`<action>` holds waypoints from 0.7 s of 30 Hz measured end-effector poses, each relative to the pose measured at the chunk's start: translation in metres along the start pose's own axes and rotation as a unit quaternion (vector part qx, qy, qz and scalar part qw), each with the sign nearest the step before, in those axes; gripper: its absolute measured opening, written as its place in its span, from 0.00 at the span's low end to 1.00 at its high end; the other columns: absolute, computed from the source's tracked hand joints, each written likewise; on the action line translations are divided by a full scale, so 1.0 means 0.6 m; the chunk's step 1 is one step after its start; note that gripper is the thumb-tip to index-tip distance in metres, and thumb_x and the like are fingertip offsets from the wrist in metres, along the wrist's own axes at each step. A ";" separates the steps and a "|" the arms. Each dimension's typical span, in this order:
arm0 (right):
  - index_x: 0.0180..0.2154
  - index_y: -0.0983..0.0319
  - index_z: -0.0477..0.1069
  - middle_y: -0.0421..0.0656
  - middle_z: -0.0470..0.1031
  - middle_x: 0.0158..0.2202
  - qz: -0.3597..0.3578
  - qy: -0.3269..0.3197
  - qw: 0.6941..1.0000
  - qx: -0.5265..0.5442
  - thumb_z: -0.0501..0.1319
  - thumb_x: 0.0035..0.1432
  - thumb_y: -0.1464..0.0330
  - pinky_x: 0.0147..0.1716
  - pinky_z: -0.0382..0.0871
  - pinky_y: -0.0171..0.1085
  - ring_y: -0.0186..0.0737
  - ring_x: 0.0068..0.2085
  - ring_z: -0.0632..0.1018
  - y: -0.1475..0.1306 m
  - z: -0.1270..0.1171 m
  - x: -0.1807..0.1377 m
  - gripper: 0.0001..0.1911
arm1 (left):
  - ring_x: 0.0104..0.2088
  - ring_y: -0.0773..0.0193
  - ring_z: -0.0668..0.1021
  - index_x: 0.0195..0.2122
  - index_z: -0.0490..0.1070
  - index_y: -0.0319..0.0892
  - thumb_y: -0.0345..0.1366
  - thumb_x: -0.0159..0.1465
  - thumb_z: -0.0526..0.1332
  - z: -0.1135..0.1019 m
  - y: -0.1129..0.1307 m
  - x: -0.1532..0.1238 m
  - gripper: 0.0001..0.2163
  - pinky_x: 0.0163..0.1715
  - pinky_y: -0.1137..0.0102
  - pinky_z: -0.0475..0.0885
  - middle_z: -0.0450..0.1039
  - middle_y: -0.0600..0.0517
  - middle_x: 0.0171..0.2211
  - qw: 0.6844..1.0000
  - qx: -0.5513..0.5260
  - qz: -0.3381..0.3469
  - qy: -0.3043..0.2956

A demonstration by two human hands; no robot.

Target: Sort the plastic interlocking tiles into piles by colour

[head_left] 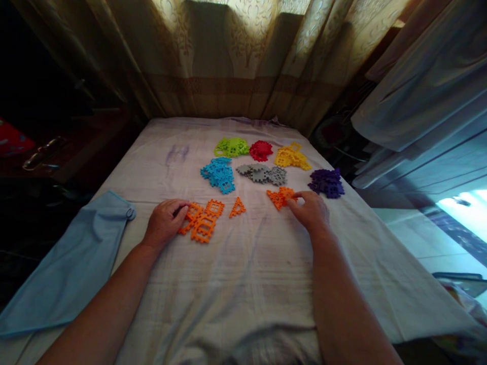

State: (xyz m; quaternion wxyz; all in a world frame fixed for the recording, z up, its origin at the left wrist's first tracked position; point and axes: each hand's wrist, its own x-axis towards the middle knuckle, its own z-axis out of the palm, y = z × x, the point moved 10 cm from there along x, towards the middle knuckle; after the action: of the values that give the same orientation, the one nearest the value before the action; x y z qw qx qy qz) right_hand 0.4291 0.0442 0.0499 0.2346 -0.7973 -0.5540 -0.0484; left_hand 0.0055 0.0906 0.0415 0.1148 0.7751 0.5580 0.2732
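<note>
My left hand (166, 221) rests on the sheet with its fingers curled onto the left edge of a joined cluster of orange lattice tiles (204, 221). My right hand (310, 210) lies palm down, its fingertips pinching at a small pile of loose orange tiles (279, 196). A single orange triangle tile (237, 208) lies between the two hands, touched by neither.
Sorted tile piles lie farther back: blue (219, 174), green (231, 147), red (261, 150), yellow (291, 156), grey (263, 174), purple (327, 183). A light blue cloth (76, 263) lies at the left of the white sheet (236, 284). Curtains (243, 56) hang behind.
</note>
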 end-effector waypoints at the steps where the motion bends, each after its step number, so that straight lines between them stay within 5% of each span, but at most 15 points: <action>1: 0.33 0.60 0.78 0.50 0.79 0.39 -0.023 0.020 0.999 0.012 0.60 0.53 0.62 0.45 0.69 0.47 0.51 0.43 0.76 -0.012 -0.005 -0.001 0.11 | 0.44 0.55 0.80 0.39 0.79 0.46 0.45 0.63 0.52 0.000 0.000 0.000 0.17 0.51 0.61 0.73 0.82 0.48 0.41 1.000 -0.001 -0.001 0.001; 6: 0.38 0.61 0.78 0.51 0.79 0.43 -0.157 0.031 0.984 0.084 0.58 0.59 0.65 0.51 0.67 0.47 0.50 0.46 0.76 -0.125 -0.005 -0.033 0.11 | 0.45 0.55 0.80 0.39 0.79 0.45 0.45 0.63 0.52 0.001 -0.001 0.000 0.17 0.52 0.61 0.73 0.82 0.48 0.42 1.000 -0.003 -0.001 0.000; 12: 0.58 0.60 0.72 0.52 0.73 0.58 -0.282 -0.124 0.948 0.075 0.60 0.62 0.65 0.57 0.64 0.50 0.52 0.58 0.72 -0.260 0.053 -0.106 0.22 | 0.44 0.55 0.80 0.39 0.79 0.45 0.46 0.63 0.52 0.001 0.000 0.000 0.18 0.51 0.61 0.73 0.82 0.48 0.41 1.000 -0.001 0.002 0.002; 21: 0.49 0.58 0.76 0.50 0.74 0.55 -0.304 -0.196 0.930 0.059 0.61 0.63 0.65 0.55 0.66 0.48 0.50 0.56 0.73 -0.278 0.076 -0.121 0.13 | 0.44 0.55 0.80 0.39 0.79 0.45 0.46 0.64 0.52 0.001 -0.001 -0.001 0.18 0.52 0.61 0.73 0.82 0.48 0.42 1.000 0.002 0.001 -0.003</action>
State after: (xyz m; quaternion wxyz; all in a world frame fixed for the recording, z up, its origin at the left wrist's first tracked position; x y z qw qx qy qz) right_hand 0.2419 0.0474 0.0387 0.1423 -0.5689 -0.8068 0.0725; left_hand 0.0052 0.0906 0.0403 0.1147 0.7767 0.5573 0.2701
